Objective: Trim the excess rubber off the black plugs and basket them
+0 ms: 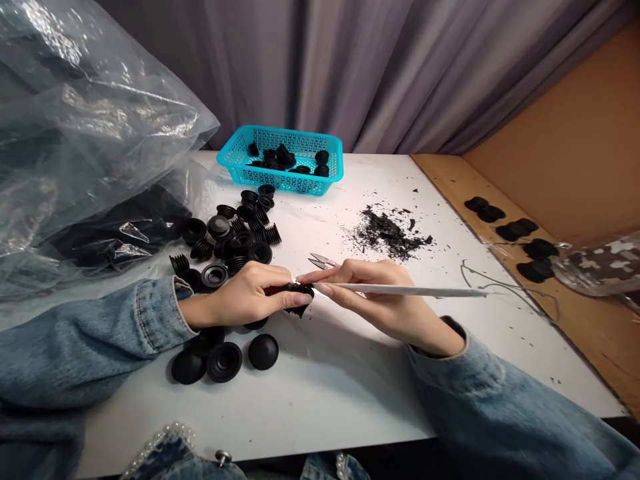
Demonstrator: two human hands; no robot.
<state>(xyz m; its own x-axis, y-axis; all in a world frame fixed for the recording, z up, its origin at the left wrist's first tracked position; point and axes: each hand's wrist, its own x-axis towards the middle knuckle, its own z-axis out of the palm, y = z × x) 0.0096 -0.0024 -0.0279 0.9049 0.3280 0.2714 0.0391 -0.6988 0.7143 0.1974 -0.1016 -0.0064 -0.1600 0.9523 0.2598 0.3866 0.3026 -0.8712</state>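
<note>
My left hand (253,297) pinches a ribbed black cap (299,300) between thumb and fingers, over the white table (330,407). My right hand (387,300) grips a thin pale stick tool (415,290), fingers closed along it, front end up against the cap, back end out to the right. Snips (323,260) lie just beyond my right fingertips. Loose black caps (240,241) pile up beyond my left hand, more on the near side of my left wrist, some domed, some ring-faced. Dark shavings (390,232) are heaped beyond my right hand. Further back, a blue basket (280,179) holds several black pieces. Clear plastic bag (95,133) at far left, black stuff inside. On the wooden ledge (453,175) at right, black round pieces (515,229); grey cord (510,288) near it.
</note>
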